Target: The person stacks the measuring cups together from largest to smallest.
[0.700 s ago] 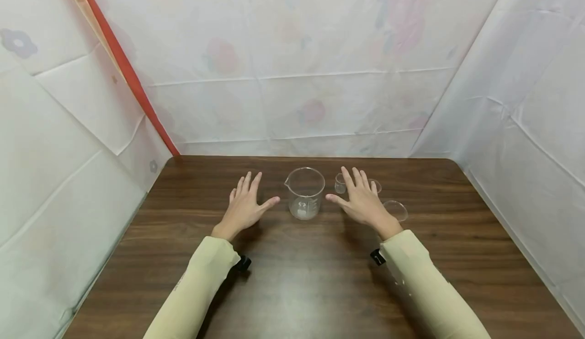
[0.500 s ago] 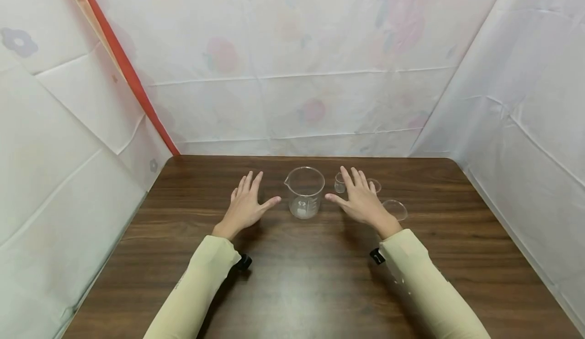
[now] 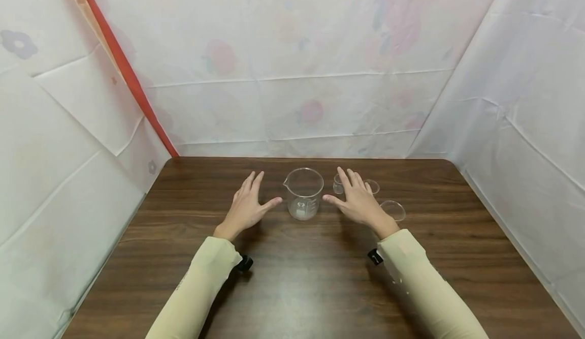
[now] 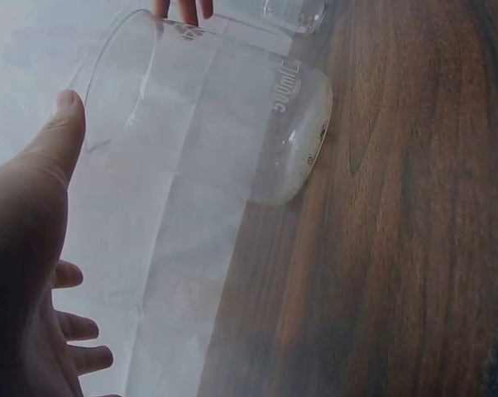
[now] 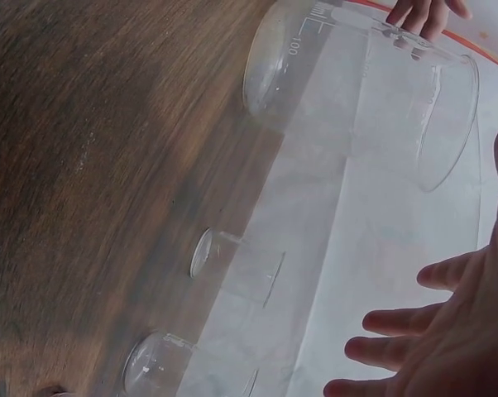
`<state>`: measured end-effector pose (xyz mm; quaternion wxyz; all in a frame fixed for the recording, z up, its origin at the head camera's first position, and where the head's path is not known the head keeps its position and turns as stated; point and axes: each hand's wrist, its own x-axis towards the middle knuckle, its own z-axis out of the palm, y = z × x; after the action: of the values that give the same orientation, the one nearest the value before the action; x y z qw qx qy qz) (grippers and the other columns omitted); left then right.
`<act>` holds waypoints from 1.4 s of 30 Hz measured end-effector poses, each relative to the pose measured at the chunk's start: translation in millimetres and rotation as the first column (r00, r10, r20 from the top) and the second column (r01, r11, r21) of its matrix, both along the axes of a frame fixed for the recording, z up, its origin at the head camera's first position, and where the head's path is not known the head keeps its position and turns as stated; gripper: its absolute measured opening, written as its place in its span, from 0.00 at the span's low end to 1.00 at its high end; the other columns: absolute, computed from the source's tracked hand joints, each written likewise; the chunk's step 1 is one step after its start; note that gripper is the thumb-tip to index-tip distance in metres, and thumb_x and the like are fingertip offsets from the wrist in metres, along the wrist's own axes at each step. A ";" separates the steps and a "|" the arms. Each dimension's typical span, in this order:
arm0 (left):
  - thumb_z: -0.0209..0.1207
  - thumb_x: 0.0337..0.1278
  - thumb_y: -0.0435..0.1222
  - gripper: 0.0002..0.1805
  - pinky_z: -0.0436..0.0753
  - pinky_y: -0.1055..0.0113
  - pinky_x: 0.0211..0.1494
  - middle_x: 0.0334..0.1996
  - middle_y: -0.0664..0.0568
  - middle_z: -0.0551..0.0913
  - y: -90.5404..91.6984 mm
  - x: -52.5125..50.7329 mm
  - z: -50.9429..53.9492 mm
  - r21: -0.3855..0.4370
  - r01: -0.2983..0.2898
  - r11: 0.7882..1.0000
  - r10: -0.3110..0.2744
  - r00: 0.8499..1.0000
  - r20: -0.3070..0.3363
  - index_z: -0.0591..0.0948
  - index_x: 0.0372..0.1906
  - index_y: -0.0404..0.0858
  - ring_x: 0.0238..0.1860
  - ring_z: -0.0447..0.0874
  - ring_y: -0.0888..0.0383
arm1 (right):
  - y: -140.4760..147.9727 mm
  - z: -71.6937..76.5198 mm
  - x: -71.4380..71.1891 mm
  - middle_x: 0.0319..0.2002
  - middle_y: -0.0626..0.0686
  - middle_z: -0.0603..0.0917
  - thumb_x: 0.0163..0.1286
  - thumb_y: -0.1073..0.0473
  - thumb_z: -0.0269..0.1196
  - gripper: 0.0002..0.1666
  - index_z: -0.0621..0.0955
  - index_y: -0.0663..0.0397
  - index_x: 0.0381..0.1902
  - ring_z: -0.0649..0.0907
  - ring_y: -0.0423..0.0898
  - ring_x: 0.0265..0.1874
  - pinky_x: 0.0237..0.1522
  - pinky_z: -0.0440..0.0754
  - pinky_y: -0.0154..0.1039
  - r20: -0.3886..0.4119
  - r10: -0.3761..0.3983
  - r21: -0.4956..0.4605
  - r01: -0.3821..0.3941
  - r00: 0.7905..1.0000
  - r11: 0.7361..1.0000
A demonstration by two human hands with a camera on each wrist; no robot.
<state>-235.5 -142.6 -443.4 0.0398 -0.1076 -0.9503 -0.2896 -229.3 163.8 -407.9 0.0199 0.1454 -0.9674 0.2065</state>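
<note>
A large clear glass beaker (image 3: pixel 303 199) stands upright on the brown table; its 500 ml marking shows in the left wrist view on the beaker (image 4: pixel 224 107). To its left, my left hand (image 3: pixel 244 207) is held with fingers spread and thumb toward the glass, not touching it. On the other side my right hand (image 3: pixel 361 202) hovers likewise, fingers straight, a small gap from the beaker. Behind the right fingers is a small beaker (image 3: pixel 337 184), with a second small glass (image 3: pixel 374 186) partly hidden by that hand. Both small glasses also show in the right wrist view.
A round glass rim (image 3: pixel 394 210) lies right of my right wrist. The wooden table (image 3: pixel 292 288) ends at a white patterned cloth (image 3: pixel 283 74) behind; more cloth hangs at both sides, with a red strip (image 3: pixel 123 64) at the left.
Both hands have drawn very slightly closer to the large beaker, which stays in place. The head view has shifted slightly.
</note>
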 end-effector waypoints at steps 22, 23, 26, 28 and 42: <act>0.57 0.53 0.67 0.56 0.55 0.33 0.72 0.78 0.41 0.45 10.4 1.4 2.2 0.024 0.035 0.999 -0.036 0.999 0.017 0.48 0.78 0.44 0.77 0.49 0.38 | -2.4 -7.8 -0.9 0.74 0.66 0.58 0.67 0.34 0.59 0.53 0.50 0.51 0.78 0.59 0.63 0.74 0.70 0.57 0.68 -0.024 0.098 -0.096 -0.100 0.995 0.990; 0.57 0.54 0.67 0.56 0.55 0.34 0.72 0.78 0.41 0.46 10.9 1.5 2.3 0.024 0.040 0.999 -0.040 0.999 0.013 0.48 0.78 0.43 0.77 0.49 0.39 | -2.8 -7.9 -1.1 0.74 0.65 0.58 0.67 0.34 0.59 0.53 0.50 0.51 0.78 0.59 0.63 0.74 0.70 0.57 0.67 -0.028 0.102 -0.100 -0.105 0.994 0.989; 0.58 0.54 0.66 0.56 0.56 0.34 0.72 0.78 0.41 0.48 12.2 2.0 2.7 0.030 0.046 0.998 -0.046 0.999 -0.001 0.49 0.78 0.42 0.77 0.49 0.39 | -3.7 -8.4 -1.9 0.74 0.64 0.59 0.66 0.35 0.60 0.54 0.50 0.52 0.78 0.60 0.62 0.74 0.70 0.59 0.65 -0.035 0.115 -0.114 -0.119 0.993 0.986; 0.58 0.54 0.65 0.55 0.56 0.34 0.72 0.78 0.41 0.48 12.9 2.3 3.0 0.035 0.048 0.998 -0.048 0.999 -0.004 0.49 0.78 0.42 0.77 0.49 0.40 | -4.5 -8.6 -2.6 0.75 0.62 0.59 0.67 0.35 0.60 0.54 0.50 0.53 0.78 0.60 0.62 0.74 0.70 0.60 0.63 -0.035 0.125 -0.125 -0.128 0.992 0.984; 0.58 0.52 0.67 0.56 0.55 0.33 0.72 0.78 0.43 0.48 18.5 -0.1 0.1 0.061 0.053 0.997 -0.053 0.999 0.005 0.48 0.78 0.46 0.77 0.49 0.40 | -9.4 -11.0 -6.4 0.77 0.57 0.55 0.66 0.32 0.58 0.55 0.48 0.49 0.79 0.57 0.62 0.75 0.70 0.59 0.65 0.013 0.151 -0.180 -0.146 0.988 0.973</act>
<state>-235.6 -124.1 -443.2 0.0324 -0.1305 -0.9379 -0.3197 -235.7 154.4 -419.0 0.0043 0.2121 -0.9315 0.2954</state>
